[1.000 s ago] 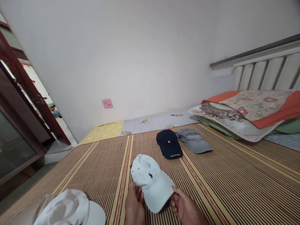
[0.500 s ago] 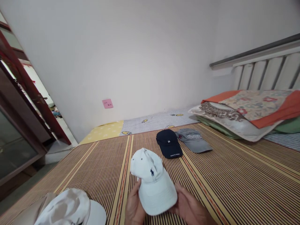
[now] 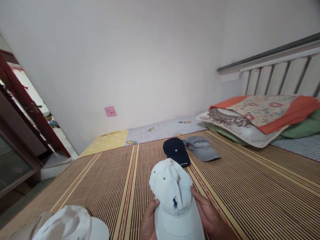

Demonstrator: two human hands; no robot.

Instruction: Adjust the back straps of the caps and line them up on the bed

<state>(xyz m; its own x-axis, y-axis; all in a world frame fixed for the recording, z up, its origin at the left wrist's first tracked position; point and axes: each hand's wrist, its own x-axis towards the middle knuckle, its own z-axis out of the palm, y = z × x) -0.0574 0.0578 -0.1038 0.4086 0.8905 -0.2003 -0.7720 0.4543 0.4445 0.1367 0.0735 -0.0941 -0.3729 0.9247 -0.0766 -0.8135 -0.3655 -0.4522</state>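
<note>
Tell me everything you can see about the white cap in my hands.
The white cap looks like creased cloth, with a dark blue emblem, eyelets and a curved brim. It tilts brim-down toward you, brim edge cut off by the picture. Your left hand and right hand hold its sides over the striped mat.

Holds the left grip point(image 3: 149, 220) and the right grip point(image 3: 207, 213) apart, with palms turned inward, closed in a hold. Slants the left thumb point(image 3: 153, 206) up and inward; sets the right thumb point(image 3: 199, 198) higher, tilted up-left. Tucks the other fingers mostly out of sight.
</note>
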